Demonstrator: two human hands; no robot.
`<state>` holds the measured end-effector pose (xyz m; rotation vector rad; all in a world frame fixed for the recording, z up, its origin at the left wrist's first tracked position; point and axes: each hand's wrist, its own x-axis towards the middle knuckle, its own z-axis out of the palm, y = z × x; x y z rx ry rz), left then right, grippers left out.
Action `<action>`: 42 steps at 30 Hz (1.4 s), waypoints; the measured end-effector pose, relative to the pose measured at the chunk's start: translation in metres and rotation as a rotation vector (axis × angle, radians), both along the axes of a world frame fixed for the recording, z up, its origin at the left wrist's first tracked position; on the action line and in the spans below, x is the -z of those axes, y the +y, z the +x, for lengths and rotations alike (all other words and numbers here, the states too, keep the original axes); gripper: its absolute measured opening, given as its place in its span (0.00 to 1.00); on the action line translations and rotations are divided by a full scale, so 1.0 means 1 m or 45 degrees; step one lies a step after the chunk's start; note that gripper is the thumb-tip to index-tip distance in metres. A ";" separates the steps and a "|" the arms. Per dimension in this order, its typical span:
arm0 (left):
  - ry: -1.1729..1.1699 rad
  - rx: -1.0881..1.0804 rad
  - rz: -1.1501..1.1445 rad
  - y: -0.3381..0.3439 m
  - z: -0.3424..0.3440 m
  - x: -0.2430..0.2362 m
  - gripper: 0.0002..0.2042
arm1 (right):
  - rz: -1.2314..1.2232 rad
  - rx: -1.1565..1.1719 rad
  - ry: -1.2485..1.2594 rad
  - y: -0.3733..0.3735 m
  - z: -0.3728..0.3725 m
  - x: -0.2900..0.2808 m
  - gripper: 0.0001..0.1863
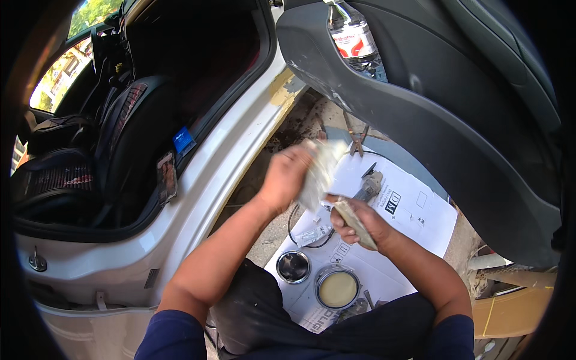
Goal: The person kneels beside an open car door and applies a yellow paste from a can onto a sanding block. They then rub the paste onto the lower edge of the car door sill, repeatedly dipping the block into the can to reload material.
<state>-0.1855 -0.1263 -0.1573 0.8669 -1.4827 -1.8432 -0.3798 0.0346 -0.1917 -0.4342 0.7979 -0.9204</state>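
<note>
My left hand (285, 180) is closed on a flat, pale plate (321, 174) that is smeared by motion. Just to its right, my right hand (367, 219) grips a flat, cream-smeared spreader (355, 225), tilted downward. The two flat tools are close together; whether they touch is hard to tell. Below them stands an open tin (338, 289) of cream-coloured paste. Beside the tin is a shiny, dark round lid or dish (293, 266). A whitish tube or packet (312, 236) lies behind these.
At left is a white car body (198, 168), with yellowish filler (283, 90) on its sill. An open dark door panel (420, 129) holding a bottle (353, 39) overhangs the right. A grinder-like tool (369, 187) lies on white cardboard (414, 234). A phone (167, 177) rests by the seat.
</note>
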 end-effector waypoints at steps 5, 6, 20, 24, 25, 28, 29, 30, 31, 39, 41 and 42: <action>-0.109 0.185 -0.214 0.000 0.001 0.016 0.19 | 0.066 0.230 -0.573 -0.002 -0.019 0.026 0.33; -0.167 0.379 -0.269 0.006 0.002 0.015 0.19 | 0.106 0.244 -0.678 -0.005 -0.023 0.024 0.30; 0.318 -0.196 0.308 -0.015 0.009 -0.004 0.09 | 0.030 -0.189 -0.440 0.005 -0.037 0.031 0.45; -0.182 0.647 -0.262 0.006 0.013 0.002 0.10 | 0.171 0.060 -0.747 0.015 -0.044 0.038 0.39; -0.184 0.812 -0.367 0.015 0.011 0.006 0.11 | 0.208 0.018 -0.680 0.014 -0.046 0.040 0.37; -0.289 0.756 -0.449 0.014 0.015 0.014 0.12 | 0.066 -0.284 -0.617 -0.003 -0.036 0.051 0.34; -0.308 0.682 -0.462 0.007 0.016 0.011 0.12 | 0.245 -0.194 -0.690 0.005 -0.040 0.043 0.32; -0.236 0.607 -0.448 0.000 0.018 0.008 0.13 | 0.328 -0.210 -0.788 0.006 -0.051 0.057 0.31; -0.151 0.524 -0.441 -0.005 0.018 0.007 0.14 | 0.251 -0.170 -0.606 0.002 -0.050 0.038 0.34; 0.151 -0.159 -0.341 -0.003 -0.004 0.043 0.10 | -0.011 0.188 0.363 0.006 -0.015 0.009 0.24; 0.071 -0.027 -0.409 0.006 -0.006 0.049 0.09 | -0.062 0.162 0.207 0.005 -0.024 0.018 0.18; 0.083 0.147 -0.267 0.009 -0.003 0.051 0.09 | -0.097 0.163 0.186 0.004 -0.020 0.012 0.12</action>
